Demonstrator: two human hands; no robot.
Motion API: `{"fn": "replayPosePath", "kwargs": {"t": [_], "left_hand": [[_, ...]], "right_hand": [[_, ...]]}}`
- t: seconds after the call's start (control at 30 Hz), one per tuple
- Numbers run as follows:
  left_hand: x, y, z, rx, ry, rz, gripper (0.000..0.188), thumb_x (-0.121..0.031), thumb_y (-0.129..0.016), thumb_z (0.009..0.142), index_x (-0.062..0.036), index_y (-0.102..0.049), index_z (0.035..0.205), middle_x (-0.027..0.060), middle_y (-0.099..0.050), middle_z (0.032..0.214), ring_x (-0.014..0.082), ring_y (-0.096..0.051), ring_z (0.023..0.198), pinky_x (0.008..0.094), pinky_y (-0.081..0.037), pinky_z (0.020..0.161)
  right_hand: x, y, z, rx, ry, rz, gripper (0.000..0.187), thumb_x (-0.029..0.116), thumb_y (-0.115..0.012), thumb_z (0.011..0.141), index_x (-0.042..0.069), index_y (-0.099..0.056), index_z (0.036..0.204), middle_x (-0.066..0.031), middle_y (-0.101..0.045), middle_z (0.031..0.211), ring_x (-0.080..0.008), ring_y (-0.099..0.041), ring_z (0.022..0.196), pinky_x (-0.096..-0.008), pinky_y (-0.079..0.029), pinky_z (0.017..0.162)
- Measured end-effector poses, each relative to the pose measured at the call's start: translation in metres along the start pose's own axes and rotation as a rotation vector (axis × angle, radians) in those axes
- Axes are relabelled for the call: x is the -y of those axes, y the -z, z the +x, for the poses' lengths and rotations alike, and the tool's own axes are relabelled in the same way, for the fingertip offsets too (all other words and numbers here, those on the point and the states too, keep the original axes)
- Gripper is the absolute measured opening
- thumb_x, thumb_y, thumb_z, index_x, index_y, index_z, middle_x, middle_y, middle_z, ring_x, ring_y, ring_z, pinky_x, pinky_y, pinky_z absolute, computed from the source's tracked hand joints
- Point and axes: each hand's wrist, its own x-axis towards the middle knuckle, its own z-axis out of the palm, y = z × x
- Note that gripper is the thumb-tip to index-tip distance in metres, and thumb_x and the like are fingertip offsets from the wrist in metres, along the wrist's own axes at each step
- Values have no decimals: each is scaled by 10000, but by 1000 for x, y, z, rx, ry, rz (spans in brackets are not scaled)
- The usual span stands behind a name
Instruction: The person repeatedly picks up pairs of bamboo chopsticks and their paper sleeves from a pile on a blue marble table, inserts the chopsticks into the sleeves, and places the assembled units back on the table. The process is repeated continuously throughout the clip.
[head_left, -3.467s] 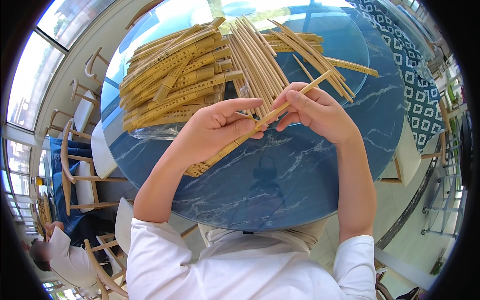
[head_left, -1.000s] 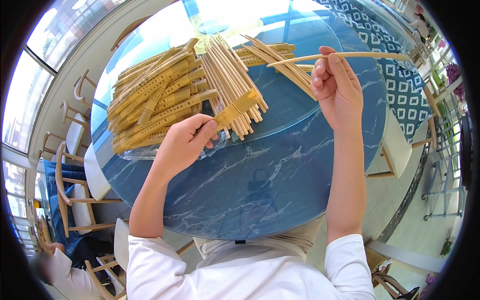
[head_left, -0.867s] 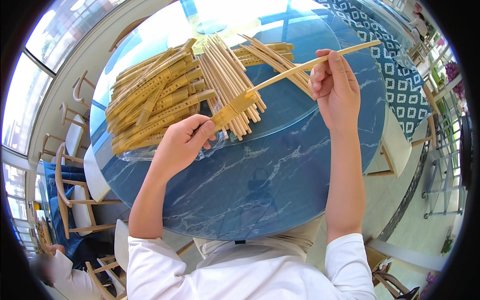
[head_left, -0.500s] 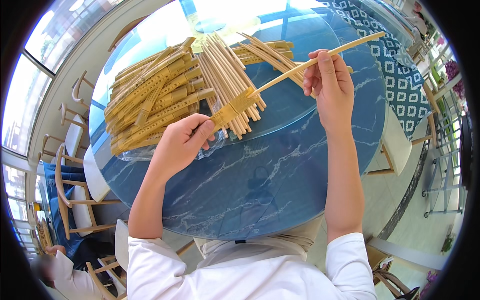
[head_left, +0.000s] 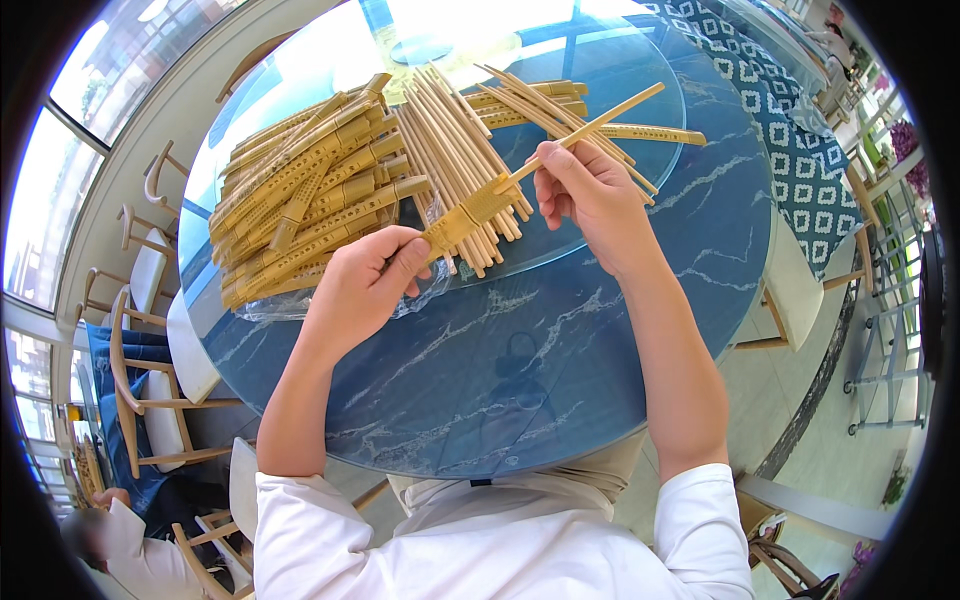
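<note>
My left hand (head_left: 372,280) pinches the lower end of a gold patterned paper chopstick sleeve (head_left: 470,218). A pale wooden chopstick (head_left: 625,106) slants up to the right from the sleeve's open mouth, its lower tip inside. My right hand (head_left: 592,205) grips that chopstick between thumb and fingers, a short way above the mouth. Beneath the sleeve lies a bundle of bare chopsticks (head_left: 450,150). Left of it is a heap of gold sleeves (head_left: 310,200). Whether the held sleeve contains another stick is hidden.
More loose chopsticks (head_left: 535,107) lie across some gold sleeves at the far right, one sleeve (head_left: 655,133) sticking out. Clear plastic wrap (head_left: 425,298) lies under the heap. The round blue marbled table (head_left: 480,400) has a glass turntable. Chairs (head_left: 150,400) stand left; a person sits lower left.
My right hand has moved left and down toward the sleeve, and the chopstick's far end has come closer. My left hand and the sleeve have hardly moved.
</note>
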Motion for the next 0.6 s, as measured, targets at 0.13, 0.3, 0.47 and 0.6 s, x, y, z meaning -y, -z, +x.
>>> {"fn": "replayPosePath", "kwargs": {"t": [0.13,0.3,0.47,0.6], "left_hand": [[1,1,0,-18,0,0,264,-236,-598,1098,14,-683,1117,30,-686,853,92,-629,738,243,-521,679],[0,2,1,-7,-1,15,264,-235,-601,1096,15,-683,1116,27,-687,854,90,-631,739,243,-515,681],[-1,0,0,11,20,18,252,-220,-598,1094,15,-686,1116,23,-687,854,88,-630,739,242,-510,681],[1,1,0,7,7,7,251,-217,-598,1094,16,-688,1117,24,-686,855,89,-629,735,241,-510,681]], "right_hand": [[4,2,1,-79,25,11,321,341,-681,1043,37,-658,1144,-37,-687,850,-80,-631,694,-235,-523,610],[10,42,17,-448,403,119,437,249,-693,1039,1,-552,1371,-104,-737,1008,-112,-700,765,-239,-569,642],[10,49,17,-405,431,108,333,188,-645,1063,10,-584,1338,-109,-755,1060,-117,-730,825,-243,-576,648],[17,51,14,-430,409,76,260,187,-637,1068,20,-639,1267,-102,-773,1081,-115,-733,840,-239,-574,651]]}}
